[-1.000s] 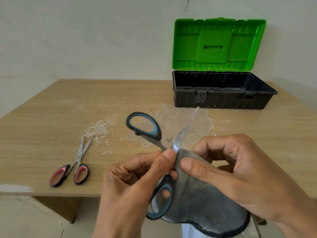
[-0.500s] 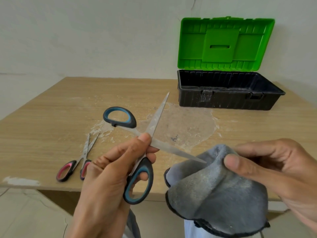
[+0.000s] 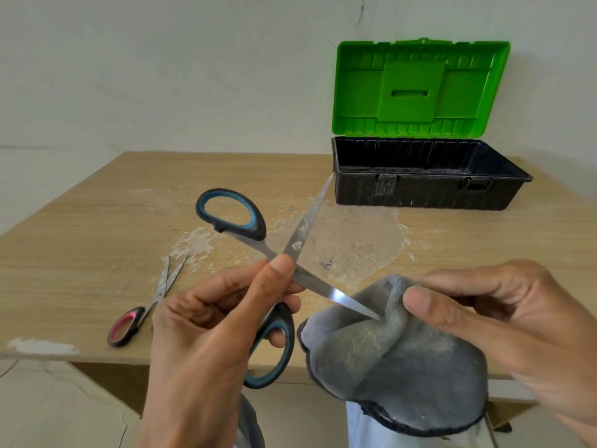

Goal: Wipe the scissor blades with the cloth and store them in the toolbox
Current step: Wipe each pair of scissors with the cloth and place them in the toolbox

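- Head view: my left hand (image 3: 206,328) is gripping the blue-handled scissors (image 3: 318,284). My thumb presses right on the pivot and one finger pokes through the lower handle loop.
- Those scissors are spread wide in an X, held up in the air on the near side of the toolbox (image 3: 429,192), not resting on anything.
- One blade points up and away toward the toolbox's front left corner. The other slants down to the right, away from my left hand.
- My right hand (image 3: 504,318) is closed on the gray cloth (image 3: 394,367), bunching a fold of it between thumb and fingers. The rest of the cloth hangs down below my hand.
- The tip of the lower blade sits right in that fold, touching the cloth just beside my right thumb.
- The toolbox is at the back of the wooden surface (image 3: 97,237), black tray with the green lid (image 3: 416,88) standing open against the wall. I can't see anything inside it from here.
- A second pair, the red-handled scissors (image 3: 142,315), lies flat on the surface well to the left of the toolbox and much nearer to me, with the blades a bit apart and the handles toward me.
- There's a whitish scuffed patch (image 3: 349,240) on the surface just in front of the toolbox.
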A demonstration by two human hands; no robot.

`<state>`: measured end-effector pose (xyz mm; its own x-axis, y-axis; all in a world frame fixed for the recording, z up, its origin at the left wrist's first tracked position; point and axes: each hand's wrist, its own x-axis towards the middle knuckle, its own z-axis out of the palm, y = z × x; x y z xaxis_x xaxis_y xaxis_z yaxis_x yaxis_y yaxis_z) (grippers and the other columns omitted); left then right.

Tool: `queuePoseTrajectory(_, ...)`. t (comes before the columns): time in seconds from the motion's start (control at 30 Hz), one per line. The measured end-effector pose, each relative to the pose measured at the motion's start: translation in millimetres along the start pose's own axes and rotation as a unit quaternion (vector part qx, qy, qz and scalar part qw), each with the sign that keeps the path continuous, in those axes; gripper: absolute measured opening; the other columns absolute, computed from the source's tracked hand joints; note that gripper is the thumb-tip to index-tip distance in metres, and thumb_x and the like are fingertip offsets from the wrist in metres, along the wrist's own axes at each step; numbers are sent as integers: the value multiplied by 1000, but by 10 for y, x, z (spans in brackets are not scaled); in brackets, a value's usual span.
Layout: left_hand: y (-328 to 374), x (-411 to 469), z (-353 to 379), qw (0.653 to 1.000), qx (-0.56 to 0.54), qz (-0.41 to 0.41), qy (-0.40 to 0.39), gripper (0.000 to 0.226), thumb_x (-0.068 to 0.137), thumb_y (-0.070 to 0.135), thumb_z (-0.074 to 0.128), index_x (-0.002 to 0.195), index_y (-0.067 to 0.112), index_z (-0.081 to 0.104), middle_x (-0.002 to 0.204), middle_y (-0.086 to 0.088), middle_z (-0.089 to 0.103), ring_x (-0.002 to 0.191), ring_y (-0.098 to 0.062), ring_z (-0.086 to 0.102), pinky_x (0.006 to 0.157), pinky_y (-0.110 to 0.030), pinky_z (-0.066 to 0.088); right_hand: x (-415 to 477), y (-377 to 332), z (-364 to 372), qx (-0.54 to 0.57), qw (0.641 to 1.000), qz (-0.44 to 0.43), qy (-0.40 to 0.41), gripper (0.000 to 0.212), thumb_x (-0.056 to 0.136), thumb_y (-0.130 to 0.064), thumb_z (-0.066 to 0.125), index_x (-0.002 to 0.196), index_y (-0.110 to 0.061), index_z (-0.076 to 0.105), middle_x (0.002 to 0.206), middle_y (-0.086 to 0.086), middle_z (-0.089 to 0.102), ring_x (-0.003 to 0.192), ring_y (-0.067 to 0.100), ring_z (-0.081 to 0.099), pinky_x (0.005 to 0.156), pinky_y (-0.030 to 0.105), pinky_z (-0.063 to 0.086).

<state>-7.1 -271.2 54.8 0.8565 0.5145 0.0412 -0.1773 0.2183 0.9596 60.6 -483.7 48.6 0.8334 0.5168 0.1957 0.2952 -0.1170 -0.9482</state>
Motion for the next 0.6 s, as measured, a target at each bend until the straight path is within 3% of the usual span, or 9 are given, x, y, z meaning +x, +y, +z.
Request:
queuePoseTrajectory(0.13, -29, -26, 21, 1000, 13, 4, -10, 15, 61, 24, 74, 63, 10, 80, 59, -15, 70, 46, -12, 60, 39, -16, 43, -3, 1, 28, -37, 999, 3, -6, 28, 82, -53, 73, 101, -36, 85, 99, -4, 83, 99, 16, 79, 90, 34, 61)
queuePoseTrajectory(0.23, -15, -18, 13, 1000, 16, 12, -9, 15, 62, 24, 75, 64, 11, 80, 59, -14, 71, 47, -12, 60, 40, -16, 43, 4, -31, 28, -65, 998, -2, -4, 30, 82, -58, 70, 101, -40, 84, 100, -6, 83, 99, 15, 78, 92, 39, 59)
queuePoseTrajectory(0.37, 16, -5, -34, 999, 29, 41, 0, 14, 65, 24, 76, 67, 11, 81, 61, -14, 72, 46, -12, 61, 41, -15, 44, -10, -87, -36, -63, 998, -6, 9, 31, 82, -60, 69, 99, -40, 84, 97, 0, 83, 95, 22, 79, 93, 55, 59)
queuePoseTrajectory(0.43, 4, -34, -10, 999, 38, 35, -13, 13, 65, 23, 77, 68, 11, 81, 60, -15, 72, 44, -12, 59, 42, -16, 46, -3, -100, -15, -70, 997, -20, 21, 29, 83, -60, 68, 97, -40, 85, 94, 3, 82, 91, 24, 79, 91, 50, 61)
queuePoseTrajectory(0.53, -27, -76, 60, 998, 41, 31, -29, 15, 63, 24, 77, 66, 10, 80, 59, -15, 71, 43, -13, 58, 42, -17, 46, 32, -105, 99, -93, 995, -33, 13, 25, 89, -59, 66, 97, -44, 84, 87, -2, 81, 81, 16, 76, 80, 27, 59)
queuePoseTrajectory(0.6, -40, -77, 73, 999, 24, 27, -21, 17, 60, 25, 77, 66, 9, 80, 60, -16, 71, 43, -14, 58, 42, -17, 46, 44, -102, 185, -100, 995, -18, -4, 26, 92, -56, 64, 101, -41, 84, 90, -10, 81, 85, 9, 76, 83, 23, 58)
